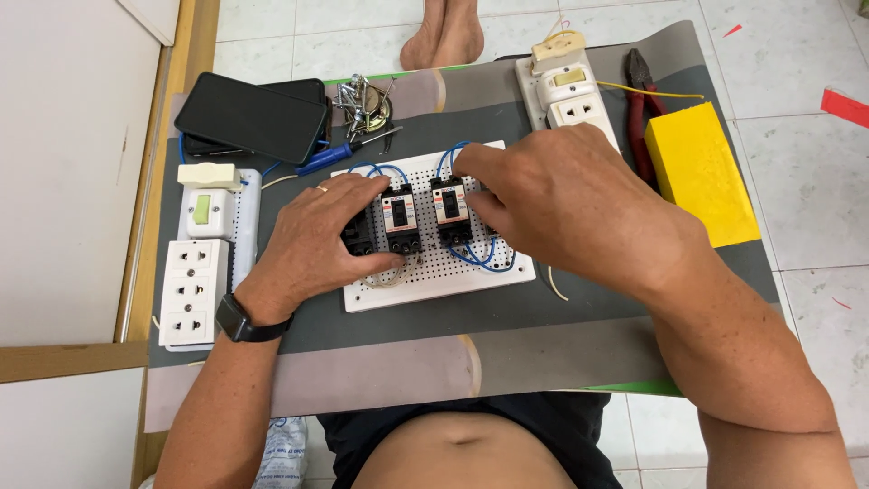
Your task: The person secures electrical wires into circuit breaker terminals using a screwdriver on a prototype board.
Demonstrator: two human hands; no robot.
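Note:
A white perforated board [425, 281] lies on a grey mat and carries black circuit breakers [401, 217] joined by blue wires [471, 258]. My left hand [317, 240], with a ring and a black wristwatch, rests on the board's left side, fingers closed around the leftmost black breaker [359, 237]. My right hand [561, 199] covers the board's right side; its fingertips pinch at something beside the right-hand breaker [451, 210], and what it grips is hidden.
A white socket strip with a switch [195, 272] lies left, a black phone [253, 116] and blue screwdriver [330, 156] behind. Another white socket block [570, 95], red-handled pliers [641, 109] and a yellow block [701, 167] sit right. A bare foot [444, 32] rests beyond the mat.

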